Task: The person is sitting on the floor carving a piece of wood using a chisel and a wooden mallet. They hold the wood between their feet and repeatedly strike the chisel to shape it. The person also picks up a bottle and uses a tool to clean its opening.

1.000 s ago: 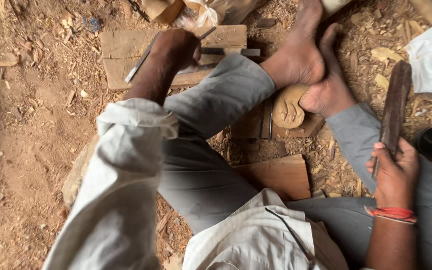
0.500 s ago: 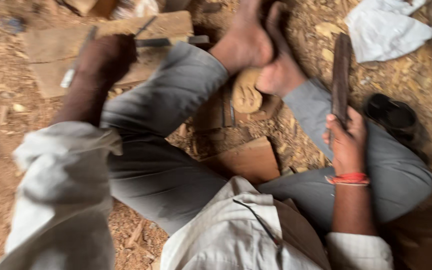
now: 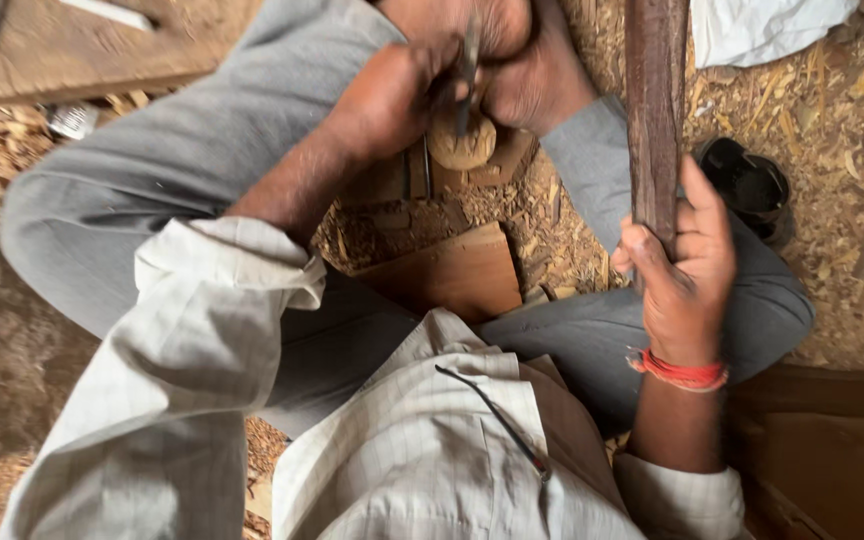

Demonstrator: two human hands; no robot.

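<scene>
Right of centre, the right hand (image 3: 687,275) gripped a dark wooden mallet (image 3: 655,110) upright. Farther up, at top centre, the left hand (image 3: 392,95) clasped a chisel (image 3: 468,70) against a small carved wood piece (image 3: 462,145), which bare feet (image 3: 527,75) pinned steady.
</scene>
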